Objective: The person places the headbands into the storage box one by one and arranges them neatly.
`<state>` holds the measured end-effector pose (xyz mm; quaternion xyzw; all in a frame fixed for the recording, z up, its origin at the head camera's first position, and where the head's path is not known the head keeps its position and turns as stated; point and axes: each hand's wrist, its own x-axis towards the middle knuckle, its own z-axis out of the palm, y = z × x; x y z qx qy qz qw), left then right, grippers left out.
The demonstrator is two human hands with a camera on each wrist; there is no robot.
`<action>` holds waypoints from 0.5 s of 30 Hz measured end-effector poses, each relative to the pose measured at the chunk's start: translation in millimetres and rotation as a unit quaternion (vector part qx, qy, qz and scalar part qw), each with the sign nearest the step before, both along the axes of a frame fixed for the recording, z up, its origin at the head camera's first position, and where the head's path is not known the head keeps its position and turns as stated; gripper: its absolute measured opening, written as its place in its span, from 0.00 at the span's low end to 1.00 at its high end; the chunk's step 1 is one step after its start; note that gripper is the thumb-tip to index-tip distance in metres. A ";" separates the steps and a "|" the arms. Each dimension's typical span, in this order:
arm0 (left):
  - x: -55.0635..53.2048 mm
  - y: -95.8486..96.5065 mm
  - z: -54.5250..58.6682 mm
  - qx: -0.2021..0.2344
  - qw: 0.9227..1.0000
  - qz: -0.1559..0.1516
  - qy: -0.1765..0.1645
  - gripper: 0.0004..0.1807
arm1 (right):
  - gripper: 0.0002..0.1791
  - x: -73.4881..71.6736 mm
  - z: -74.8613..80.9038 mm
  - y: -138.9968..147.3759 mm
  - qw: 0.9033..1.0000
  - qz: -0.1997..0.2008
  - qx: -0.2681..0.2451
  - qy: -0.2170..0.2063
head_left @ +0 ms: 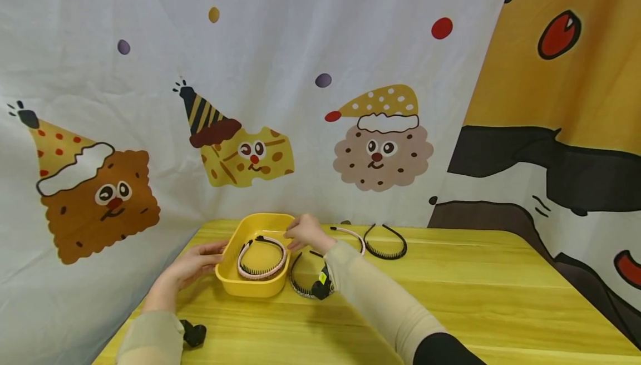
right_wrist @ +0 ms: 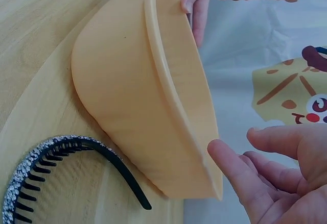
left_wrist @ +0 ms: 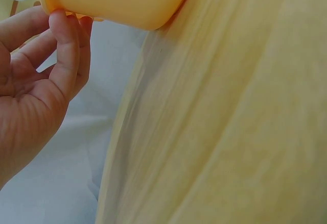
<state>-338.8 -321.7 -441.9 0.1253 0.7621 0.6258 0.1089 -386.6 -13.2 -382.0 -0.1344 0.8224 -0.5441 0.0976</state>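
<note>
A yellow plastic basin [head_left: 254,289] stands at the table's left far side. Inside it lie a pink headband [head_left: 270,274] and a black toothed one, overlapping each other. My left hand [head_left: 194,263] pinches the basin's left rim, its fingertips curled at the edge in the left wrist view. Over at the opposite rim is my right hand [head_left: 307,232]; its fingers [right_wrist: 230,163] are extended and hold nothing, with one fingertip right by the rim. Just right of the basin, below my right wrist, lies a glittery black toothed headband [right_wrist: 23,175], partly covered in the head view.
Farther right on the table lie another pink headband [head_left: 356,235], partly behind my right forearm, and a black toothed headband [head_left: 385,254]. A white curtain [head_left: 300,48] with cartoon figures hangs behind the wooden table [head_left: 476,292]. The table's left edge runs close to my left arm.
</note>
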 end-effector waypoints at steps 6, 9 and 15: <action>-0.8 0.8 -0.8 -0.004 1.000 0.008 0.001 0.33 | 0.17 0.9 6.4 12.2 1.000 0.015 -0.023 -0.010; -0.9 1.5 -0.3 -0.007 1.000 0.012 0.001 0.33 | 0.18 0.8 10.0 20.6 0.999 0.020 -0.030 -0.013; -1.0 1.6 -1.0 -0.009 1.000 0.012 0.000 0.34 | 0.19 0.9 14.9 39.9 1.000 0.018 -0.020 -0.012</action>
